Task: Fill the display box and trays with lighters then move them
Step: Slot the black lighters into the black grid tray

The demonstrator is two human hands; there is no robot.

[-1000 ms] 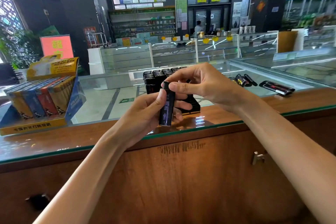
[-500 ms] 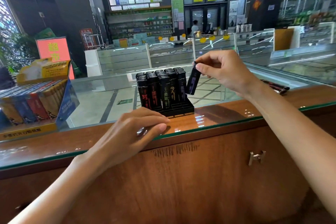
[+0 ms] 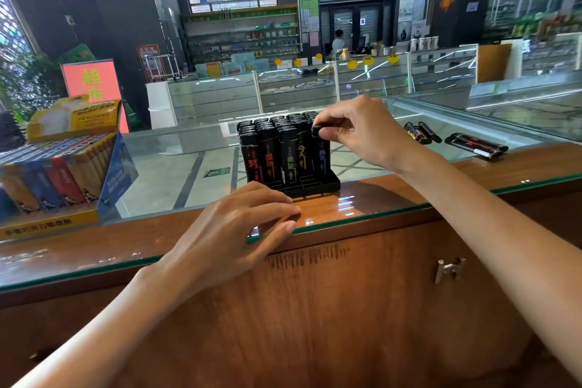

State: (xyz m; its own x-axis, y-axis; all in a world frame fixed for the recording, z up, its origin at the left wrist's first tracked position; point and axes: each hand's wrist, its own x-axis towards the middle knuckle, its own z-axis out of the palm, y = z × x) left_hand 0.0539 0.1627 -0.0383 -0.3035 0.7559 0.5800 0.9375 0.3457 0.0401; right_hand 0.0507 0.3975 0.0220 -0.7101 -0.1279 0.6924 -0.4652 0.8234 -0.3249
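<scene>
The right hand (image 3: 356,132) pinches the cap of a black lighter (image 3: 322,148) between thumb and fingertips, lowering it upright into the front right corner of the black tray (image 3: 318,186) on the glass counter (image 3: 176,176). The left hand (image 3: 233,230) lies flat and loosely spread on the counter's near edge, holding nothing, just in front of the tray. The lighter looks light, rigid and smooth-sided, so a pinch at the top seems the sensible hold; lower down the fingers would foul its packed neighbours. The tray is thin plastic and nearly full, so I'd guess it is top-heavy and best taken by its base with both hands. A few loose lighters (image 3: 475,145) lie flat to the right, well apart from the tray. The colourful display box (image 3: 56,179) stands off to the left.
</scene>
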